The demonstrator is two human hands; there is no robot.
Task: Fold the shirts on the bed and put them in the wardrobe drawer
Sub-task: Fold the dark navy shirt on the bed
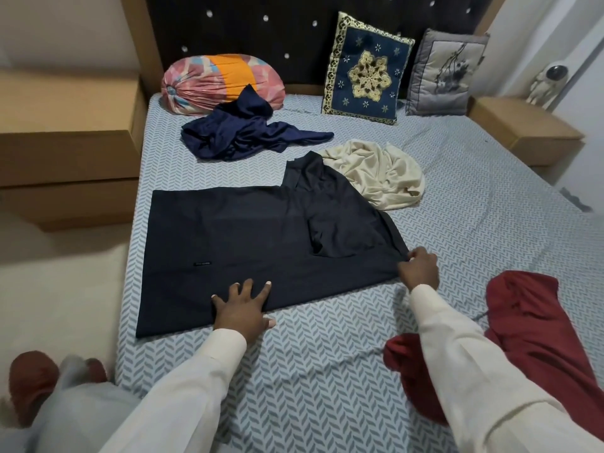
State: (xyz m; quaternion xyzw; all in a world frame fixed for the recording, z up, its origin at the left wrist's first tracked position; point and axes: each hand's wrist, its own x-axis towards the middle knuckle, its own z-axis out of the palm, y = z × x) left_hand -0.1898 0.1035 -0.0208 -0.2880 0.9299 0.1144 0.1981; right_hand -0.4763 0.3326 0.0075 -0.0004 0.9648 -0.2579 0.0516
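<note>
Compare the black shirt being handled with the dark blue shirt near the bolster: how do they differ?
The black fabric shirt lies spread flat; the dark blue fabric shirt is a crumpled heap. The left hand presses and the right hand pinches the black shirt; no hand touches the dark blue one. Both lie on the herringbone bed sheet.

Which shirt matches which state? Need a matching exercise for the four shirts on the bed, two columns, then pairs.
1 black shirt
2 navy shirt
3 cream shirt
4 red shirt

A crumpled against the bolster pillow
B spread flat, left hand pressing it
C heaped beside the black shirt's collar
D bunched at the bed's near right

Pairs: 1-B, 2-A, 3-C, 4-D
</note>
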